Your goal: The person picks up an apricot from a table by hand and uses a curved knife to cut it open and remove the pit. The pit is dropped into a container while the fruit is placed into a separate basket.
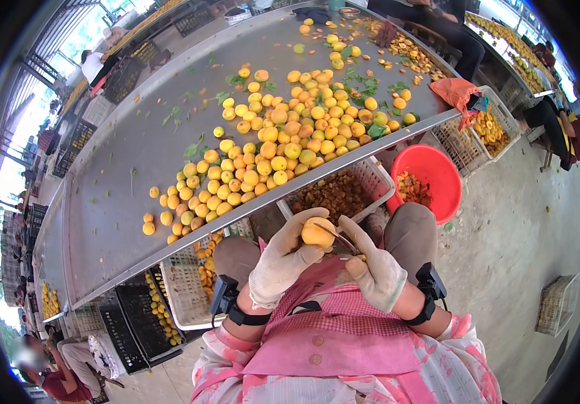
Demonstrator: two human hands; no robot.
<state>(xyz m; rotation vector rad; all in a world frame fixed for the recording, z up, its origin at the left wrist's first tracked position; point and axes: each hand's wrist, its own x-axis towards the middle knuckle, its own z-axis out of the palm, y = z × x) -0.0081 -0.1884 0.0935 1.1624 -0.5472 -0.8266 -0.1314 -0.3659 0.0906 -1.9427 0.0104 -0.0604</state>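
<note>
A gloved left hand (283, 259) grips an apricot (318, 232) over the lap, just off the near edge of the table (121, 168) (heaped with fruit); the right hand (376, 269) clasps a small knife (341, 240) against it.

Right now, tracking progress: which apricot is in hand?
The apricot gripped by the left hand, knife against it; all others lie on the table or in crates.

Both gloved hands meet close together above the lap. The left hand (283, 259) is raised, its fingers and thumb curled closed. The right hand (374, 266) sits just beside it, clenched shut. Bare forearms angle inward from the elbows.
</note>
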